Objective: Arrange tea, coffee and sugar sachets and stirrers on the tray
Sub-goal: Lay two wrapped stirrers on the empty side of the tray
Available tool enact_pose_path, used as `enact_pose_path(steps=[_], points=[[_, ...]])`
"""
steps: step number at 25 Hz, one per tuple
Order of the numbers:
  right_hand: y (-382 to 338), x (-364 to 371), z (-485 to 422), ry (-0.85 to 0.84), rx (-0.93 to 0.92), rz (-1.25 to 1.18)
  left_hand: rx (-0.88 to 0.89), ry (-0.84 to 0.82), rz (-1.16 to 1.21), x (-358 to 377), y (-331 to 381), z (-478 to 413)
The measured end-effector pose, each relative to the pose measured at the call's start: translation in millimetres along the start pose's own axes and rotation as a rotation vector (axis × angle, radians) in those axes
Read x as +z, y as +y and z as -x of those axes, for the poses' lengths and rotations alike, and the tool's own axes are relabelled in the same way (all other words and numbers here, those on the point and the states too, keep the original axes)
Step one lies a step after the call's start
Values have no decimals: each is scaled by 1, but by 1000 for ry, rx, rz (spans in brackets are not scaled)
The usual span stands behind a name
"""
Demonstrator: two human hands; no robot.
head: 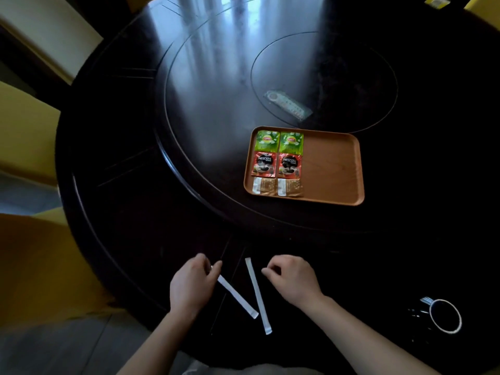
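A wooden tray [331,169] lies on the dark round table. Its left half holds two green tea sachets [279,142], two red coffee sachets [276,164] and two brown sugar sachets [278,187], in three rows. Two white paper-wrapped stirrers lie on the table's near edge. My left hand [190,284] pinches the top end of the left stirrer [238,296]. The right stirrer [257,293] lies free, with my right hand [293,280] just to its right, fingers curled and holding nothing that I can see.
A dark cup with a white rim [445,316] stands at the near right of the table. A transparent wrapped item [288,105] lies on the inner turntable beyond the tray. Yellow chairs [29,131] stand around the table on the left.
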State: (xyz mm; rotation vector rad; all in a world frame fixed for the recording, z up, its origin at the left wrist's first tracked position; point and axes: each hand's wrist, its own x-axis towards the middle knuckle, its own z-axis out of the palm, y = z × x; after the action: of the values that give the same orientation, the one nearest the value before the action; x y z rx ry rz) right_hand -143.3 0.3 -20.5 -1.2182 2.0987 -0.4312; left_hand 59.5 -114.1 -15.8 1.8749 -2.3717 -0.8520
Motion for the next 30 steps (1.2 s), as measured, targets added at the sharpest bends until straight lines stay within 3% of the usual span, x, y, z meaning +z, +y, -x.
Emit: enact_pose_path(steps=[4, 9, 16, 23, 30], points=[[-16, 14, 10, -90, 115, 118, -194, -92, -44, 11, 7, 22], [-28, 25, 14, -135, 152, 284, -240, -110, -108, 25, 20, 30], [-32, 29, 14, -127, 165, 275, -419, -62, 190, 30, 24, 30], [-14, 26, 22, -100, 196, 128, -533, -39, 324, 30, 18, 25], [5, 6, 31, -32, 187, -47, -467, 18, 650, 11, 21, 24]])
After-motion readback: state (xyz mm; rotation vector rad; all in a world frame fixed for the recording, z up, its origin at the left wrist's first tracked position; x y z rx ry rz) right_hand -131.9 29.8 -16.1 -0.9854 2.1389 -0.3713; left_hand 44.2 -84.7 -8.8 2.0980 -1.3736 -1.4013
